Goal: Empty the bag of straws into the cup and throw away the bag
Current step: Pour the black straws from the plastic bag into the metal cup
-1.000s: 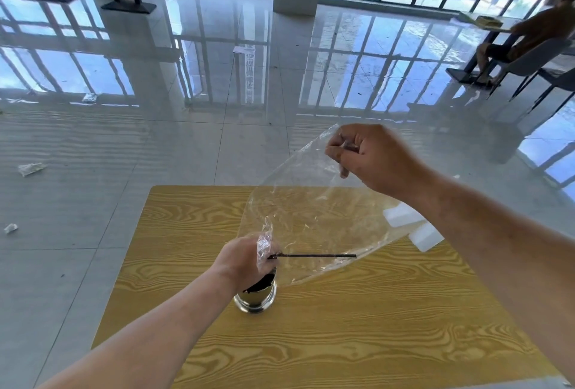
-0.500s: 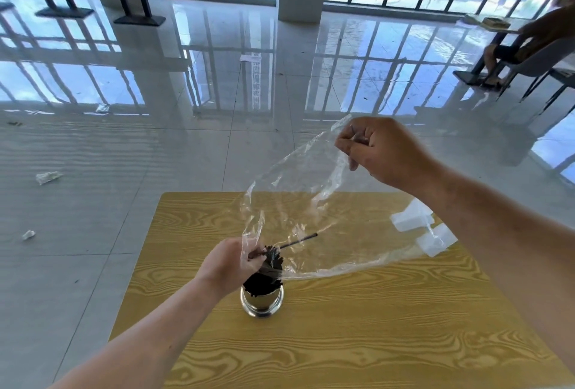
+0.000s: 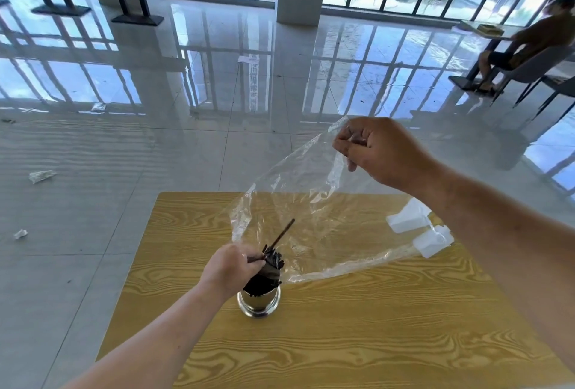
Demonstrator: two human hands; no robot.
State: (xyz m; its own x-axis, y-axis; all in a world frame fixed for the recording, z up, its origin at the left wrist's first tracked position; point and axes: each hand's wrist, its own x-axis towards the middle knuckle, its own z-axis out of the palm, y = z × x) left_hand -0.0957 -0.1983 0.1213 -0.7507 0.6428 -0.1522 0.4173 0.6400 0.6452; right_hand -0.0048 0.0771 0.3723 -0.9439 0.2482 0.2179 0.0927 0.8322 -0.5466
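The clear plastic bag (image 3: 326, 217) hangs stretched between your two hands above the bench (image 3: 342, 342), its lower end gathered just over the metal cup (image 3: 259, 303) and its upper corner lifted up and to the right. One dark straw (image 3: 281, 234) sits inside the bag, slanting upward from the gathered end. The cup stands upright on the wood-grain bench, packed with dark straws (image 3: 264, 276) whose tops reach above its rim. Your left hand (image 3: 228, 267) is closed on the bag's lower end right above the cup, fingers bunched against the straw tops. Your right hand (image 3: 378, 152) is raised well above the bench and pinches the bag's upper corner between thumb and fingers. Two white pieces (image 3: 420, 231) lie on the bench's far right edge, seen partly through the plastic. Beyond the bench, glossy floor tiles (image 3: 155, 155) carry a few scraps of litter (image 3: 40, 175).
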